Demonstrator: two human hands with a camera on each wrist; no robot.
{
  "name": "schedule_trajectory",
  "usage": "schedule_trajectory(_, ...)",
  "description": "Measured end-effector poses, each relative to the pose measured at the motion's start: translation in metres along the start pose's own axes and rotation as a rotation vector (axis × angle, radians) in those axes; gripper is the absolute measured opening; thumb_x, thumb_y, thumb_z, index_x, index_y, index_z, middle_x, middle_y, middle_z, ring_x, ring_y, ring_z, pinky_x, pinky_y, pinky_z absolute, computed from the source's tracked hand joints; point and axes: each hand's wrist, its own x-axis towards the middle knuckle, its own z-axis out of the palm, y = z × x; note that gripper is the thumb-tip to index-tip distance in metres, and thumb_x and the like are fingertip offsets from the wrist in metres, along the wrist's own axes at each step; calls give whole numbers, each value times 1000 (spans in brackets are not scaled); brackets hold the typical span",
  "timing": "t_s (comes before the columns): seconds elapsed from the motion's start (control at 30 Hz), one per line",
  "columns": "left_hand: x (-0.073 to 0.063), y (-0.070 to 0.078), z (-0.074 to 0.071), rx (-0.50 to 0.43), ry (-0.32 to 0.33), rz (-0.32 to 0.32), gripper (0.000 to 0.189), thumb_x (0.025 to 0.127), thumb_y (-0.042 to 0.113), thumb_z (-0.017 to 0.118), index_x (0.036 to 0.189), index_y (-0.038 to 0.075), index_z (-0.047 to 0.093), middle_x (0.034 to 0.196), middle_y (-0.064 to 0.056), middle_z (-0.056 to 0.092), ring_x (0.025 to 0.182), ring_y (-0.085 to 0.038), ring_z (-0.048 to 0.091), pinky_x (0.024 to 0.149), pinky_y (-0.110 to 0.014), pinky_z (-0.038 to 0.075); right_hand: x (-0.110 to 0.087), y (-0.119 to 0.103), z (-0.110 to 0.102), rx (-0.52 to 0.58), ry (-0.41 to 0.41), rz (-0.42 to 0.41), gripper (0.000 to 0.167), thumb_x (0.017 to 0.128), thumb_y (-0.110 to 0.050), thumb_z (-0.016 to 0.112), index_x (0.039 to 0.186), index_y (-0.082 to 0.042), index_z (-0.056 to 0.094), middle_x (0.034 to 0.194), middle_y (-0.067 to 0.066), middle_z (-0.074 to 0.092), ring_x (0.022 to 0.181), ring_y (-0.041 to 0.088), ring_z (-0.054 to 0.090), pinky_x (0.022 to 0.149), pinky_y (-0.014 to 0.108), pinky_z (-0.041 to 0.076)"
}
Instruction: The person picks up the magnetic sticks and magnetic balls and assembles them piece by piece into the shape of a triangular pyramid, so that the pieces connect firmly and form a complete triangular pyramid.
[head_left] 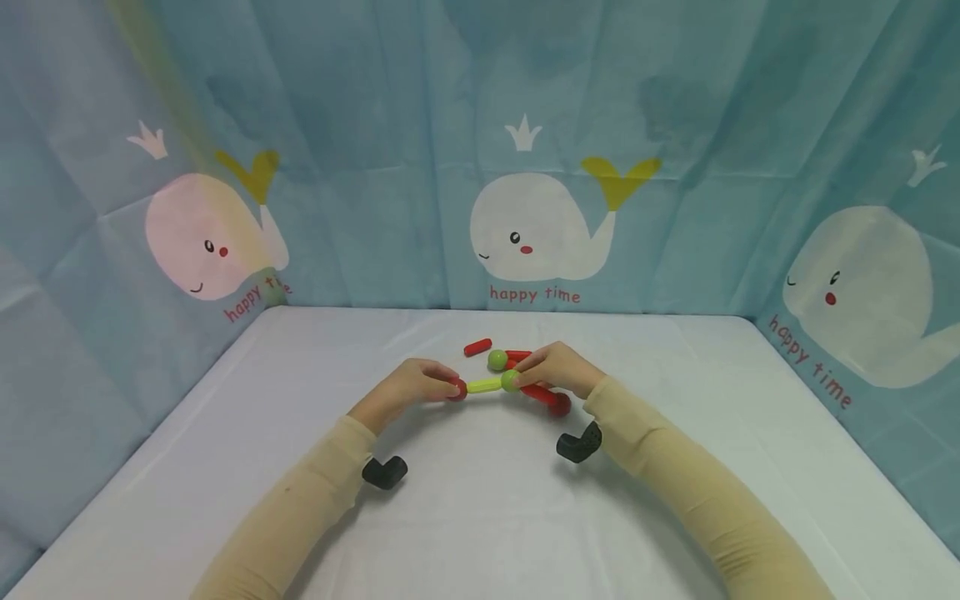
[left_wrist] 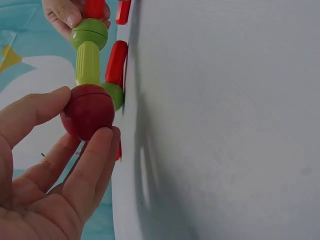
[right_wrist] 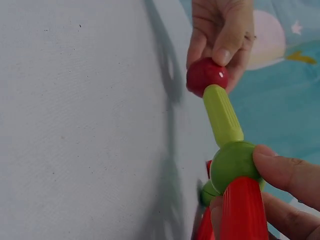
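Observation:
My left hand [head_left: 411, 387] pinches a red ball [left_wrist: 89, 114] between thumb and fingertips. A yellow-green ridged rod [head_left: 483, 385] runs from that ball to a green ball [right_wrist: 234, 164], which my right hand [head_left: 564, 368] pinches with thumb and fingers. From the green ball a red rod [right_wrist: 245, 210] extends toward a second red ball [head_left: 559, 405], below the right hand in the head view. These parts form one joined chain of toy balls and rods, and it appears raised off the table between both hands.
Behind the chain, another green ball [head_left: 497, 360] lies on the white table [head_left: 465, 517] beside red rods [head_left: 517, 355], partly hidden by the right hand. A loose red rod [head_left: 477, 347] lies further back. Blue whale-print cloth [head_left: 375, 208] hangs behind the table.

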Motion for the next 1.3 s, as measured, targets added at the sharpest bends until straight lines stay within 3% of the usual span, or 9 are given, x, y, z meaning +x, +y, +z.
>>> schedule_trajectory(0.17,-1,-3,-3,-21,12,-21,32,85,24,78,114,11,71,114,-5,72,104,-19,65,102,-41,47,5,-4,5,6,-25,20,35,84,-26,79,115,-10,75,129,9,64,95,18,61,82,26,50)
schedule_trajectory(0.43,2,-9,-4,-39,41,-68,30,84,21,79,110,9,72,113,-7,72,96,-16,68,95,-34,54,11,-7,15,-17,8,68,29,83,-24,80,110,-14,77,120,6,63,89,16,55,73,23,45)
schedule_trajectory(0.63,3,-12,-4,-57,50,-68,29,84,18,79,109,7,72,112,-8,72,93,-13,68,88,-28,57,15,-7,17,-9,13,61,29,82,-22,80,109,-12,77,114,4,64,82,14,56,70,21,46)
schedule_trajectory(0.8,4,-11,-2,-10,65,-83,29,84,21,80,109,10,72,114,-8,69,95,-16,67,88,-28,57,14,-6,15,3,6,62,31,82,-22,81,111,-12,77,116,4,66,84,15,55,71,22,44)
schedule_trajectory(0.9,2,-11,0,24,68,-81,29,83,22,80,109,11,73,112,-7,70,95,-16,65,87,-28,57,12,-1,13,-14,-1,51,32,82,-23,81,112,-12,77,119,4,65,88,15,54,72,23,45)
schedule_trajectory(1.1,-2,-12,3,17,47,-50,27,84,22,79,107,11,73,107,-5,72,94,-16,65,87,-29,55,-4,13,-1,-112,9,23,30,83,-27,78,110,-12,77,109,4,71,92,15,59,83,29,49)
schedule_trajectory(1.3,-5,-10,2,34,64,-71,26,84,25,79,107,13,73,108,-4,71,96,-17,64,88,-29,55,-21,28,-17,-98,-27,44,29,84,-24,78,109,-9,77,107,4,75,89,12,65,90,33,54)
